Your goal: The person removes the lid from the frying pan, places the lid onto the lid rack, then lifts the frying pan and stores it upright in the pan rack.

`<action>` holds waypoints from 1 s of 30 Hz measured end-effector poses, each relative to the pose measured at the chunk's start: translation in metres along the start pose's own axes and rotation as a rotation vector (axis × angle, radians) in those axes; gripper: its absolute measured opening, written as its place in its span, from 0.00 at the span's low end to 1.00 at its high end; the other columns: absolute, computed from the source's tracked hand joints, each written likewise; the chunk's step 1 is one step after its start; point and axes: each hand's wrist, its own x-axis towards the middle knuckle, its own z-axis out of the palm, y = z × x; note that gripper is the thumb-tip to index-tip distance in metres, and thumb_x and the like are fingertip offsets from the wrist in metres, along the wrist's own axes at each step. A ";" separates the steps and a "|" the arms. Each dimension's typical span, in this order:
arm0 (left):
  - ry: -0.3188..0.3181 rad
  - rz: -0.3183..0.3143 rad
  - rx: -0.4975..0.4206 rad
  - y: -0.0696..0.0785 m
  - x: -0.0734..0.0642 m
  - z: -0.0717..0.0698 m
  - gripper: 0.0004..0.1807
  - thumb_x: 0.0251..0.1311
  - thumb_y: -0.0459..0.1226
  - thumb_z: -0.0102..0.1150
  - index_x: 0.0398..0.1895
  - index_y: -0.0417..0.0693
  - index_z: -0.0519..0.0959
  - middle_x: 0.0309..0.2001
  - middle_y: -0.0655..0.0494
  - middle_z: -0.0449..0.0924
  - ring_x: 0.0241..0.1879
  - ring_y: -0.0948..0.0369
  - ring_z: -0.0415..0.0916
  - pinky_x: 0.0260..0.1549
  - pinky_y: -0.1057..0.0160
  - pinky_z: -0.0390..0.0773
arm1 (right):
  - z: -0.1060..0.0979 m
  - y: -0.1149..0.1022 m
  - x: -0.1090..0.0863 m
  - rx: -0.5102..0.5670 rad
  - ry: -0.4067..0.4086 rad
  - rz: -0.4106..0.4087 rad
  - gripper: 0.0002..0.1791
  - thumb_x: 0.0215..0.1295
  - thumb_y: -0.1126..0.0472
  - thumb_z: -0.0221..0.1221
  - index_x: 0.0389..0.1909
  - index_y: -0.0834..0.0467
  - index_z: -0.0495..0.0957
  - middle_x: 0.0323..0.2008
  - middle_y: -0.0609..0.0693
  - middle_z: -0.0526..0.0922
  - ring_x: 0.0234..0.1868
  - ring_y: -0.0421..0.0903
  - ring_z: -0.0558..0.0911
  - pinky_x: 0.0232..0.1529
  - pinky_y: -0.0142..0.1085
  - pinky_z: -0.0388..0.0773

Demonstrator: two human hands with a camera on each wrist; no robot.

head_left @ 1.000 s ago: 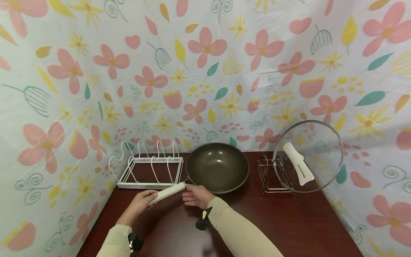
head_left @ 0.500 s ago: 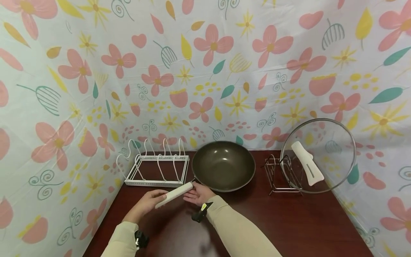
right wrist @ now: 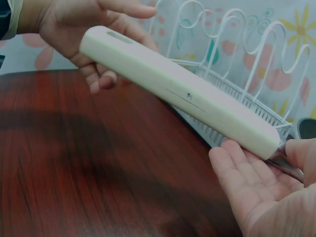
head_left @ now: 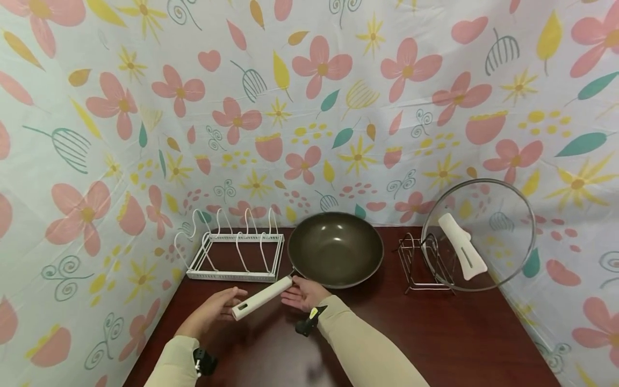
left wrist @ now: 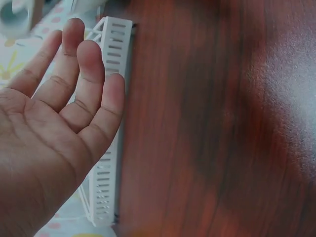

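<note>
A dark wok [head_left: 336, 250] sits at the back middle of the table, its cream handle [head_left: 263, 297] pointing toward the front left. My right hand [head_left: 309, 294] holds the handle's metal neck [right wrist: 285, 163], thumb above and fingers beneath, as the right wrist view shows. Beside the handle's free end is my left hand [head_left: 208, 312], fingers spread and loosely bent. Nothing lies in that palm in the left wrist view, where the left hand [left wrist: 59, 123] faces up. In the right wrist view some left fingers pass behind the handle; whether they touch it is hard to tell.
A white wire rack [head_left: 232, 275] with upright loops stands left of the wok. To the right, a small metal rack [head_left: 427, 286] bears a glass lid [head_left: 508, 236] with a cream handle. Flower-patterned sheeting [head_left: 309, 123] hangs behind the dark red table [head_left: 387, 333].
My left hand has let go of the handle's end and moved slightly left. The handle has turned so its slot shows. My right hand stays at the neck; the head view has shifted.
</note>
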 end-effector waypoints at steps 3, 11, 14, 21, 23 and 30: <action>-0.002 -0.018 -0.010 -0.004 -0.001 -0.001 0.36 0.80 0.55 0.34 0.69 0.29 0.65 0.42 0.54 0.85 0.37 0.60 0.83 0.41 0.52 0.80 | -0.006 -0.001 -0.003 -0.023 -0.006 0.009 0.20 0.81 0.59 0.47 0.65 0.66 0.63 0.68 0.77 0.63 0.69 0.71 0.67 0.64 0.57 0.71; -0.028 -0.049 -0.005 -0.010 0.003 0.005 0.36 0.80 0.54 0.34 0.68 0.29 0.65 0.40 0.51 0.84 0.35 0.59 0.79 0.38 0.56 0.78 | -0.023 -0.002 -0.013 -0.148 0.018 -0.004 0.16 0.79 0.59 0.51 0.58 0.66 0.68 0.55 0.73 0.76 0.57 0.67 0.80 0.58 0.56 0.76; -0.006 -0.062 -0.003 -0.011 0.007 0.008 0.37 0.79 0.57 0.36 0.67 0.31 0.67 0.41 0.47 0.84 0.35 0.58 0.79 0.37 0.56 0.78 | -0.030 -0.002 -0.017 -0.188 0.010 -0.004 0.14 0.78 0.59 0.52 0.53 0.66 0.71 0.46 0.68 0.81 0.49 0.63 0.84 0.57 0.56 0.77; -0.045 -0.053 -0.031 -0.006 0.031 0.026 0.35 0.80 0.55 0.36 0.67 0.31 0.68 0.40 0.50 0.85 0.33 0.60 0.79 0.37 0.56 0.78 | -0.045 -0.008 -0.027 -0.232 -0.003 -0.006 0.16 0.76 0.60 0.55 0.53 0.68 0.71 0.43 0.66 0.81 0.43 0.58 0.85 0.57 0.54 0.78; -0.071 -0.039 -0.034 -0.001 0.038 0.034 0.34 0.80 0.54 0.36 0.66 0.30 0.68 0.39 0.51 0.85 0.33 0.60 0.79 0.37 0.57 0.79 | -0.048 -0.010 -0.029 -0.247 0.004 -0.011 0.17 0.76 0.60 0.55 0.55 0.70 0.70 0.42 0.66 0.80 0.43 0.57 0.85 0.56 0.54 0.78; -0.089 -0.044 -0.034 0.014 0.064 0.069 0.34 0.79 0.54 0.39 0.66 0.29 0.68 0.38 0.51 0.85 0.31 0.61 0.79 0.34 0.60 0.78 | -0.058 -0.017 -0.033 -0.317 0.021 -0.055 0.19 0.76 0.58 0.56 0.54 0.71 0.70 0.40 0.64 0.79 0.40 0.55 0.84 0.52 0.51 0.81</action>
